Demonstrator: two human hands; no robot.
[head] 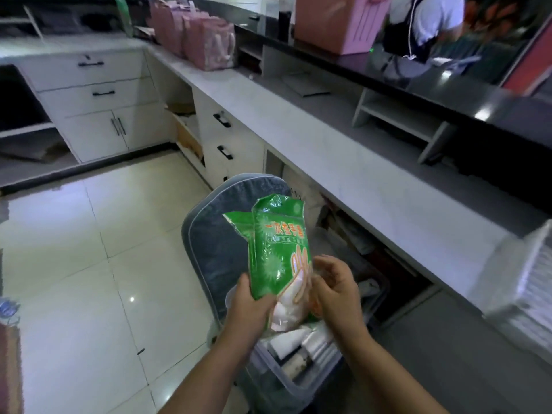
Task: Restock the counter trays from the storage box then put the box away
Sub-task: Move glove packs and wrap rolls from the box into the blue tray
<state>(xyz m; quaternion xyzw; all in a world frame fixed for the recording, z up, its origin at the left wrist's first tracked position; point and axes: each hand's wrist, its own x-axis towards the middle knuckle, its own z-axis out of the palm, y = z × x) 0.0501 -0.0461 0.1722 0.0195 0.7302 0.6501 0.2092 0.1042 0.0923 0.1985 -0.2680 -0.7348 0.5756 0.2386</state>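
A green plastic packet [276, 243] with a printed glove picture stands upright in front of me, its top torn open. My left hand [249, 306] grips its lower left edge. My right hand [336, 289] holds its lower right side, fingers curled at the clear bottom part. Below my hands sits a clear storage box [294, 380] holding white packets, resting on a blue-grey cushioned chair [215, 243]. A white ribbed tray [519, 279] stands on the counter at the right edge.
A long pale counter [343, 162] runs from far left to near right, with drawers below and a dark raised ledge [418, 76] behind. Pink bags [206, 43] stand at its far end. Another person [424, 22] is behind the ledge. Glossy tiled floor [89, 264] lies to the left.
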